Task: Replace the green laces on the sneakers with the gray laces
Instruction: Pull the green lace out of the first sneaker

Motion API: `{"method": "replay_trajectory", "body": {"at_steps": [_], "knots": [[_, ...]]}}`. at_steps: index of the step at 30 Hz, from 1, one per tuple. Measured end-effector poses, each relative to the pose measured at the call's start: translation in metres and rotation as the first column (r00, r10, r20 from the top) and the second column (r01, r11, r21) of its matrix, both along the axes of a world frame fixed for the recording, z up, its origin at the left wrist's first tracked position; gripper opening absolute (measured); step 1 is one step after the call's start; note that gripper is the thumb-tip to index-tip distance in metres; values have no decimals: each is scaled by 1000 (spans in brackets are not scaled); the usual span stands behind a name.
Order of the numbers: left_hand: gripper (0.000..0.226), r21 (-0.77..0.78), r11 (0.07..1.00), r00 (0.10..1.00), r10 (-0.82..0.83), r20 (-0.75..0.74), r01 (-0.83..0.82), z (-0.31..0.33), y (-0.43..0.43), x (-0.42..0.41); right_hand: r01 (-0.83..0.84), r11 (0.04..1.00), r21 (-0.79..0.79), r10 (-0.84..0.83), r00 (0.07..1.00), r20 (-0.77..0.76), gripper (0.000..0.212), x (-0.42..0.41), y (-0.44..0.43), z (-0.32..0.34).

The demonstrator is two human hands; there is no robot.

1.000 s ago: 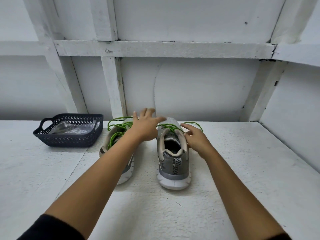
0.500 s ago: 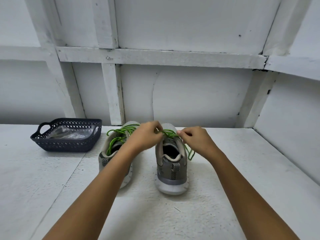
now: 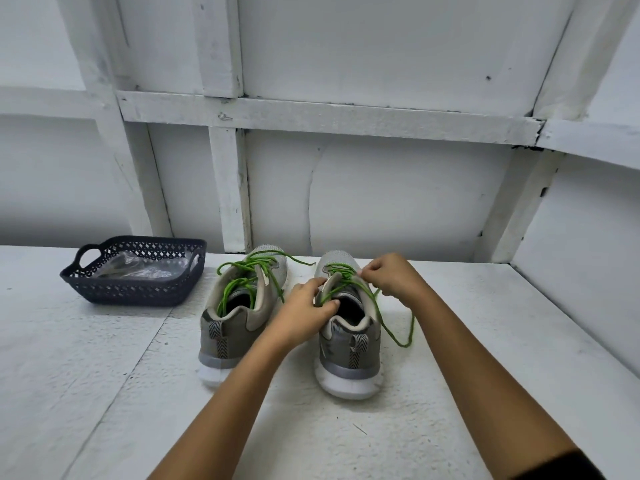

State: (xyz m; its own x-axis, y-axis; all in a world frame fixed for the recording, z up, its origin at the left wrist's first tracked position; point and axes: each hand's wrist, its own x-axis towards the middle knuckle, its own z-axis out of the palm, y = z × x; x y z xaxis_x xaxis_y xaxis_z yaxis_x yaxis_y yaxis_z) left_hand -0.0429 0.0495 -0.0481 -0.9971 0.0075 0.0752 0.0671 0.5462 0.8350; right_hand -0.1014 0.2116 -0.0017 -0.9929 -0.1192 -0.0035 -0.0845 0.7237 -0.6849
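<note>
Two grey sneakers stand side by side on the white table, heels toward me. The left sneaker has loose green laces spilling over its tongue. On the right sneaker, my left hand grips the collar by the tongue. My right hand pinches that shoe's green lace near the upper eyelets; a long loop of it trails down the shoe's right side onto the table.
A dark perforated basket holding a clear plastic packet sits at the back left of the table. White panelled walls close in behind and on the right.
My left hand dropped from the lace knot to the right sneaker's collar. My right hand pulled the green lace loose, and a long loop now hangs beside the shoe.
</note>
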Motion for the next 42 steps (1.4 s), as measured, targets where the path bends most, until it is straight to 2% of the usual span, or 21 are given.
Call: {"method": "replay_trajectory", "body": {"at_steps": [2, 4, 8, 10, 15, 19, 22, 24, 26, 28, 31, 33, 37, 39, 41, 42], "knots": [[65, -7, 1000, 998, -12, 53, 12, 1, 0, -1, -35, 999, -21, 37, 993, 112, 28, -9, -3, 0], [64, -41, 999, 996, -26, 91, 30, 2, -1, -5, -52, 998, -18, 54, 989, 136, 19, -13, -6, 2], [65, -108, 992, 991, -51, 127, 65, 2, -4, -11, -92, 995, 37, 85, 983, 164, 16, -16, -11, 8], [72, -103, 992, 989, -56, 136, 70, 3, -4, -12, -110, 994, 27, 103, 976, 193, 22, -18, -13, 8], [54, -128, 989, 993, -60, 104, 73, 2, -4, -14, -146, 988, 58, 135, 978, 162, 29, -22, -22, 2], [54, -88, 994, 993, -48, 107, 58, 1, -3, -14, -162, 987, 24, 158, 981, 114, 26, -23, -21, 1], [59, -53, 997, 994, -44, 99, 50, 1, -2, -12, -115, 988, -99, 134, 967, 215, 29, -22, -7, 5], [64, -31, 999, 994, -40, 106, 43, 0, -2, -11, -157, 986, -60, 167, 945, 279, 27, -20, 0, 9], [64, -26, 999, 994, -34, 108, 37, 0, -2, -11, -181, 982, -47, 187, 943, 277, 24, -20, 3, 12], [59, -13, 999, 995, -28, 99, 30, -1, -2, -11, -93, 978, -187, 140, 957, 255, 25, -22, 1, 12], [54, 17, 1000, 995, -21, 96, 19, -1, -1, -9, 115, 869, -481, 42, 952, 304, 28, -25, -7, 9], [55, 44, 999, 996, -18, 90, 14, -2, -1, -8, 140, 856, -498, 33, 946, 323, 30, -25, -9, 6], [55, 77, 997, 996, -5, 91, -2, -3, -1, -7, -32, 958, -285, 129, 936, 326, 25, -19, -2, 7], [56, 85, 996, 995, -8, 100, -1, -2, -1, -7, -74, 962, -262, 160, 934, 320, 23, -18, 1, 10], [58, 87, 996, 994, -3, 107, -6, -1, 0, -6, 39, 901, -432, 124, 931, 344, 28, -20, 1, 13], [57, 88, 996, 994, 0, 112, -10, -1, 0, -6, 149, 808, -569, 99, 919, 382, 30, -22, 2, 15]]}}
